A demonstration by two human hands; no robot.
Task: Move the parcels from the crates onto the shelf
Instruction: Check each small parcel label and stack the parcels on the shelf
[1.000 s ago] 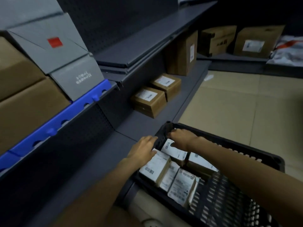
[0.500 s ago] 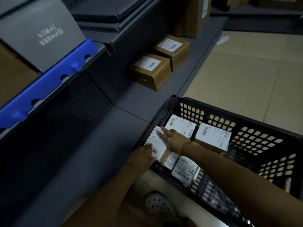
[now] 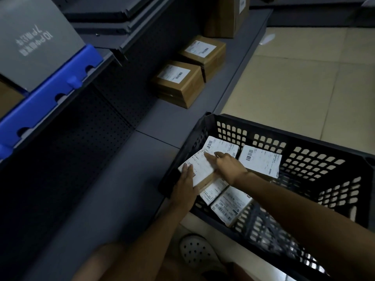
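Note:
A black slatted crate (image 3: pixel 304 138) stands on the floor beside the grey bottom shelf (image 3: pixel 125 179). Several small cardboard parcels with white labels lie inside it. One labelled parcel (image 3: pixel 199 169) is tilted up at the crate's left wall. My left hand (image 3: pixel 185 185) grips its near left edge, thumb on the label. My right hand (image 3: pixel 227 167) holds its far right side, fingers stretched over the label. More parcels (image 3: pixel 260 159) lie beside and under it.
Two brown labelled boxes (image 3: pixel 178 82) sit further along the bottom shelf, with a taller carton (image 3: pixel 225 15) behind them. Above left, a blue bin (image 3: pixel 50 102) holds a grey box. A white perforated shoe (image 3: pixel 194 252) shows below the crate. Tiled floor lies to the right.
The view has tipped down toward the crate. Both hands moved from the crate's rim onto one parcel, which now sits tilted higher against the left wall.

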